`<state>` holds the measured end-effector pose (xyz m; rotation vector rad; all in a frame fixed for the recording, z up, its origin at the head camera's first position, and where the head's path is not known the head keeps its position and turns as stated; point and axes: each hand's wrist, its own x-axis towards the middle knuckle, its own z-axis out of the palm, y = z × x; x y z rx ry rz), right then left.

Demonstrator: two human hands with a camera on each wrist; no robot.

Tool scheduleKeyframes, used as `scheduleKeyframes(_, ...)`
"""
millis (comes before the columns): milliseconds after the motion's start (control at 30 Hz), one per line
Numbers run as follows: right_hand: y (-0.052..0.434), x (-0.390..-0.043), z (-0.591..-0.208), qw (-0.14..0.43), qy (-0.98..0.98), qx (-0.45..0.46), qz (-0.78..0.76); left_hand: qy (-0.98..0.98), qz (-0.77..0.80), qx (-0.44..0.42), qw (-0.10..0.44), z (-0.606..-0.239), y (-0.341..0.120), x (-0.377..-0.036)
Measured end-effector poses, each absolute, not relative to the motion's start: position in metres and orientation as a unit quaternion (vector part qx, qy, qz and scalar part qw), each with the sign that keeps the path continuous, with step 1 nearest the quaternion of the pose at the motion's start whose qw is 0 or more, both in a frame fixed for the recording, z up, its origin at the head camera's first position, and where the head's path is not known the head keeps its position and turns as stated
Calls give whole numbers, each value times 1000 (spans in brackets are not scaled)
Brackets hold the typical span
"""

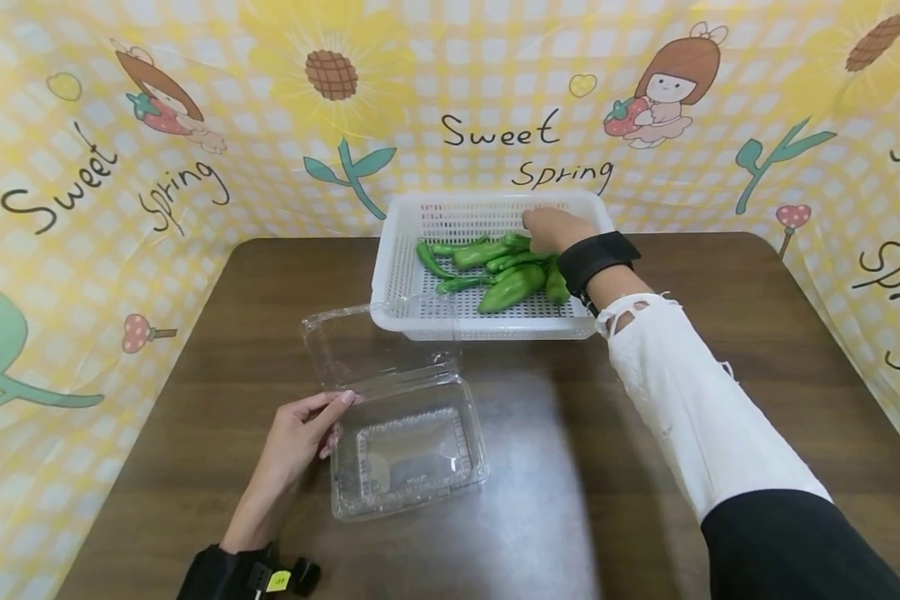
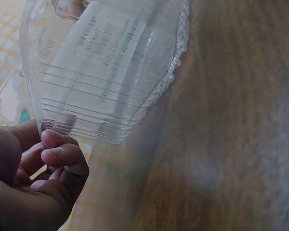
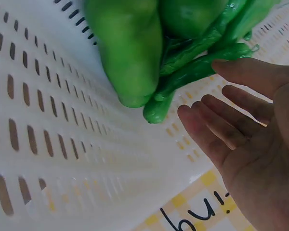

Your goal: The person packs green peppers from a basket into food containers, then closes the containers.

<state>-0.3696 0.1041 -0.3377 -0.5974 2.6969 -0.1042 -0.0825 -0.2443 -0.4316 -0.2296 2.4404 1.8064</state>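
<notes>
The right arm, in a torn white sleeve and a black band, goes up from the bottom right corner and over the right side of the white basket. The right hand is inside it, near the back. Its grip is wide: the fingers are nearly straight, the thumb is apart from them, and it has hold of nothing. The green peppers, some fat and some thin, lie in a pile in the basket. They are just beside the right hand, and the thumb tip is very near a thin pepper. I cannot tell if they touch.

The left arm comes up from the bottom of the head view. The left hand has its grip closed, with thumb and fingers pinching the left edge of the clear box, near the fold. The box is in front of the basket, over the brown table, and its lid is up.
</notes>
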Motion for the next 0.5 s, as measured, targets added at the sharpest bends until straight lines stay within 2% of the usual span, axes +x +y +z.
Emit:
scheduleKeyframes(300, 113, -370, -352, 154, 959, -233, -51, 798, 596, -75, 47, -432, -244, -81)
scheduleKeyframes(500, 114, -370, -360, 152, 961, -227, -32, 798, 597, -78, 42, -434, -242, -83)
